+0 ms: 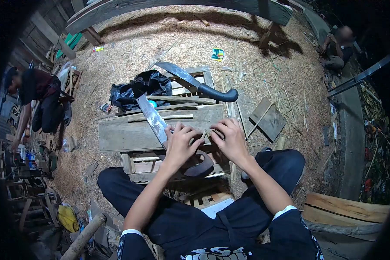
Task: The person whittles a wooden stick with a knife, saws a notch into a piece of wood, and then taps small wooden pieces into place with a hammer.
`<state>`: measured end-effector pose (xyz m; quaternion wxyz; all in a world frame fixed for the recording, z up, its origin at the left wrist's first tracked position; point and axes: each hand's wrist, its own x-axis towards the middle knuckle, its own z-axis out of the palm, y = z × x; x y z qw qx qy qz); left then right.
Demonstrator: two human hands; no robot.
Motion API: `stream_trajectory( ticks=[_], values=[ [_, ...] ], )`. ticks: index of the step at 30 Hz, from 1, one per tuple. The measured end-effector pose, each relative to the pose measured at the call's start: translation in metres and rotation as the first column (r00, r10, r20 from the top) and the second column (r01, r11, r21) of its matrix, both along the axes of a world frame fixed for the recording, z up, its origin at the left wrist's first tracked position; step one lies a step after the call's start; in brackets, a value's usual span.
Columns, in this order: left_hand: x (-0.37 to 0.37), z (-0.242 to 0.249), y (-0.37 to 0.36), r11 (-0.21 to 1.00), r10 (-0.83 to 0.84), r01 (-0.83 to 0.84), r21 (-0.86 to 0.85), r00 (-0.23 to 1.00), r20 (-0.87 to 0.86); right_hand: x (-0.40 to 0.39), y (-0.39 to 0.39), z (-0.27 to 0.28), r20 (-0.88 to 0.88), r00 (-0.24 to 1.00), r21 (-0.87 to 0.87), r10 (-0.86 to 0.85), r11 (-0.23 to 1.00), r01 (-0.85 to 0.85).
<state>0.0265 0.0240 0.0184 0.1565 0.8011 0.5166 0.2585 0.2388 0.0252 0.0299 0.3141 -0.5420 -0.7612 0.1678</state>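
Observation:
My left hand (183, 141) and my right hand (229, 138) are close together over the front of a wooden plank (121, 134), fingers curled in. A small thin wood piece (205, 134) shows between the fingertips, pinched from both sides and partly hidden. Under my left hand lies a handsaw (151, 117), its worn blade slanting across the plank, with a dark handle (198, 166) towards my lap. Beyond the plank a machete (184, 76) with a curved black handle rests on a slatted crate (206, 78). Thin wood strips (169, 118) lie on the plank.
A black plastic bag (147, 84) is left of the machete. A loose square board (268, 119) lies on the shavings-covered ground at right. One person (43, 97) bends over at far left; another (337, 47) sits at far right. A long beam (182, 8) crosses the back.

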Motion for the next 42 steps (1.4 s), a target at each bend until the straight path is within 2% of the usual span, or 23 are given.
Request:
stream_trajectory(
  ticks=[7, 15, 21, 26, 32, 42],
  values=[
    [0.001, 0.002, 0.003, 1.000, -0.018, 0.018, 0.020, 1.000, 0.005, 0.009, 0.007, 0.004, -0.007, 0.999, 0.001, -0.046, 0.999, 0.046],
    [-0.001, 0.001, 0.004, 0.998, -0.036, 0.034, -0.059, 0.999, -0.036, 0.014, 0.010, 0.007, -0.009, 0.996, 0.000, -0.087, 0.996, 0.087],
    [-0.002, 0.001, 0.004, 0.996, -0.059, 0.055, -0.069, 0.997, -0.048, 0.013, 0.009, 0.005, -0.001, 0.999, -0.020, -0.036, 0.999, 0.036],
    [0.000, 0.000, 0.005, 0.996, -0.037, 0.035, -0.076, 0.999, -0.019, 0.013, 0.006, 0.003, 0.104, 0.994, -0.037, 0.038, 0.999, -0.034],
    [0.000, -0.001, 0.006, 0.998, -0.025, 0.026, -0.059, 1.000, 0.011, 0.017, 0.006, 0.004, 0.097, 0.992, -0.054, 0.083, 0.995, -0.078],
    [-0.001, 0.001, 0.007, 0.994, -0.018, 0.018, -0.104, 1.000, 0.001, 0.023, 0.003, 0.003, 0.164, 0.986, -0.055, 0.028, 0.998, -0.019]
  ],
)
